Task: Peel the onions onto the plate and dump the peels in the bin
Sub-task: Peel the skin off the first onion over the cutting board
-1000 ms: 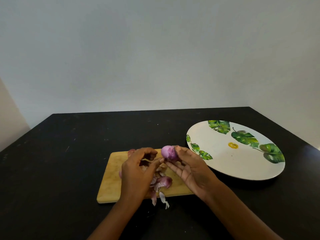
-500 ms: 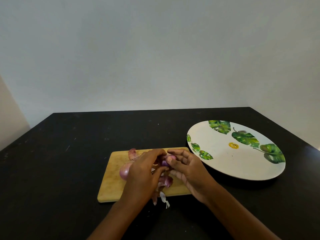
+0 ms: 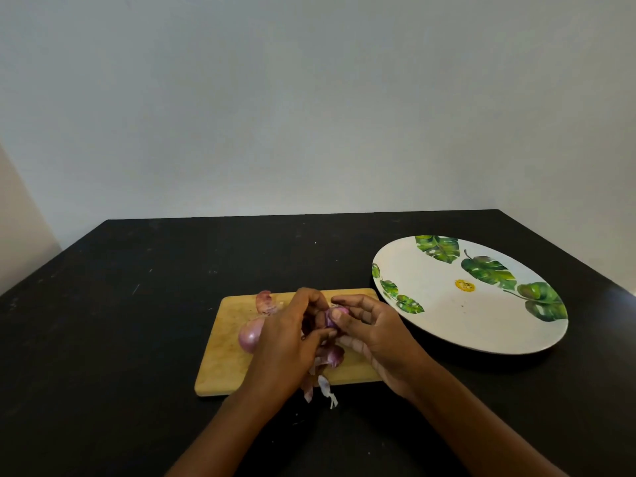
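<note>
My right hand [image 3: 373, 333] grips a small purple onion [image 3: 333, 315] between thumb and fingers, just above a wooden cutting board [image 3: 225, 352]. Against the same onion, my left hand [image 3: 287, 342] has its fingers curled and its fingertips pinching at the skin. A second onion [image 3: 249, 335], still in its pink skin, lies on the board to the left of my left hand. Loose peels [image 3: 328, 359] lie under my hands and spill over the board's front edge; one more peel [image 3: 265, 302] lies at the board's back. The white plate with green leaves [image 3: 457, 315] sits to the right, with nothing on it.
Board and plate sit on a black table [image 3: 137, 321]. A pale wall stands behind the table's far edge. No bin shows in this view.
Both hands have come down with the onion from a raised position to just over the board, and my left fingers have closed in on it. The unpeeled onion now shows at the left.
</note>
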Demonstrator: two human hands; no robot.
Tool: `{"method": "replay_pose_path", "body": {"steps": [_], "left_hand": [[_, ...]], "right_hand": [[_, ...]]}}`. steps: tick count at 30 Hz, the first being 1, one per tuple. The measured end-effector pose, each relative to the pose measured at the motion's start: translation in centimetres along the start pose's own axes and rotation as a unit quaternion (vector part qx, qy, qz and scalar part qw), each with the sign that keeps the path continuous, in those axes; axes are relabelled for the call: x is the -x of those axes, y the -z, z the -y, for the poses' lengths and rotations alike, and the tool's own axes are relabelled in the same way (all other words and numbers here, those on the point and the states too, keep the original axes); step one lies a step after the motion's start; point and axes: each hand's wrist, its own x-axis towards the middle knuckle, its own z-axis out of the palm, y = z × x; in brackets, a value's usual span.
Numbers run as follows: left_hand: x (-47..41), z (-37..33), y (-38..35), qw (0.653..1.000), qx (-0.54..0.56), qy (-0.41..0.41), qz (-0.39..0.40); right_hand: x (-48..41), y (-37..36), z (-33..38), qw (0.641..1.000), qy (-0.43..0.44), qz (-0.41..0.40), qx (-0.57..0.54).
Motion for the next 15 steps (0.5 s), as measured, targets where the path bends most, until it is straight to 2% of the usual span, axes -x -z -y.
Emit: {"method": "replay_pose_path", "body": {"steps": [5,10,13,15], "left_hand": [[0.2,-0.1,-0.1,0.999,0.015,-0.032,-0.033],[0.2,-0.4,0.1,0.992,0.012,-0.053,-0.117],[-0.1,0.3,0.3,0.986,-0.015,-0.065,-0.152],[-0.2,0.9,0.2,0.986,-0.020,-0.079,-0.144]], "right_hand": [[0.3,-0.5,0.2,0.995,-0.023,0.011,-0.100],[0.0,-0.5,0.8,0.965,-0.054,-0.021,-0.256],[-0.2,-0.2,1.1,0.957,-0.041,-0.052,-0.283],[-0.2,-0.2,0.9,0.962,-0.044,-0.050,-0.265]]}}
